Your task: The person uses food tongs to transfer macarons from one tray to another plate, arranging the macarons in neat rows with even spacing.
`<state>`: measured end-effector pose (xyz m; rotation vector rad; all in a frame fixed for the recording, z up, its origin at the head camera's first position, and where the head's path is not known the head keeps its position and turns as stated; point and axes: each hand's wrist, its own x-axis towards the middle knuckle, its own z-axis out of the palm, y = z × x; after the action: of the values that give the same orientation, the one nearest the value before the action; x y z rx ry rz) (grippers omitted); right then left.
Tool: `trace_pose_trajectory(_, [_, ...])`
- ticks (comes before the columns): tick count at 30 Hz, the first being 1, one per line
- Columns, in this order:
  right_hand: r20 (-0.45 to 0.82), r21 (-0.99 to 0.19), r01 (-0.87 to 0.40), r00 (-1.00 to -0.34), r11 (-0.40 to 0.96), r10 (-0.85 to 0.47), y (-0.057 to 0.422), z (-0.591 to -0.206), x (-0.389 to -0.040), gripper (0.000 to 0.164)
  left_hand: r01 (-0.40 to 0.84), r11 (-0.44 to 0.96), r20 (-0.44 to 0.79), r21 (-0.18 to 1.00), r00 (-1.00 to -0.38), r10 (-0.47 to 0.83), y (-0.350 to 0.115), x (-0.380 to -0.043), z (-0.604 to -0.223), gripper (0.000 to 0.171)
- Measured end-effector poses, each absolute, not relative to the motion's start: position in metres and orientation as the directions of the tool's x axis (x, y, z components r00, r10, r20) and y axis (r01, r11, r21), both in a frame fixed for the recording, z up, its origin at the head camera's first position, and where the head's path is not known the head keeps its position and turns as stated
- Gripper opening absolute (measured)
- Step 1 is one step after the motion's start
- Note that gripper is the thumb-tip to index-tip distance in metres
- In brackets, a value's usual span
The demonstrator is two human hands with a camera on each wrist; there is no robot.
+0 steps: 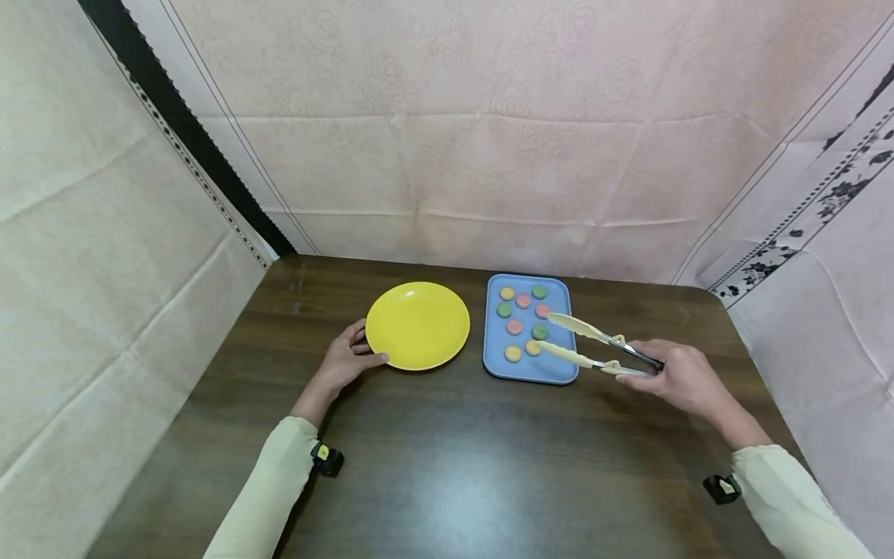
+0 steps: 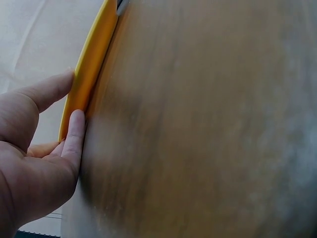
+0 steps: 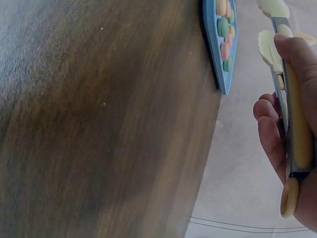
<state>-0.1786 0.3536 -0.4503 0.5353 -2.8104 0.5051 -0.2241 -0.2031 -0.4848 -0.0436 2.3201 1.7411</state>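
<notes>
My left hand (image 1: 342, 359) pinches the left rim of a round yellow plate (image 1: 417, 326), thumb on top and fingers under and beside the edge. In the left wrist view the plate (image 2: 89, 74) appears edge-on, low over the wood. Tongs (image 1: 594, 361) with cream-coloured tips and metal arms are gripped in my right hand (image 1: 687, 380). Their tips are spread apart over the right side of a blue tray (image 1: 493, 353). On that tray lie several small macarons in yellow, green and pink, among them a pink one (image 1: 514, 327). One tip overlaps a yellow macaron (image 1: 532, 348) in the head view.
Everything stands on a dark brown wooden table (image 1: 447, 466) with rounded far corners. Pale patterned cloth (image 1: 454, 171) hangs behind it and along both sides. The plate is left of the tray, with a narrow strip of wood between them.
</notes>
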Motion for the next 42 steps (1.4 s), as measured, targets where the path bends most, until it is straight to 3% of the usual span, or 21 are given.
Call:
trace_pose_trajectory(7, [0.304,-0.281,-0.437,-0.885,0.854,-0.352,0.348,-0.458,-0.181,0.056,-0.169,0.291,-0.208,0.942,-0.972,0.107,-0.204,-0.224,-0.483,0.09])
trace_pose_trajectory(28, [0.14,-0.268,-0.378,-0.925,0.886,-0.352,0.344,-0.47,-0.186,0.057,-0.18,0.278,-0.219,0.944,-0.969,0.114,-0.204,-0.224,-0.485,0.091])
trace_pose_trajectory(42, [0.149,-0.262,-0.385,-0.922,0.885,-0.357,0.34,-0.467,-0.186,0.055,-0.187,0.281,-0.225,0.941,-0.968,0.109,-0.203,-0.225,-0.485,0.091])
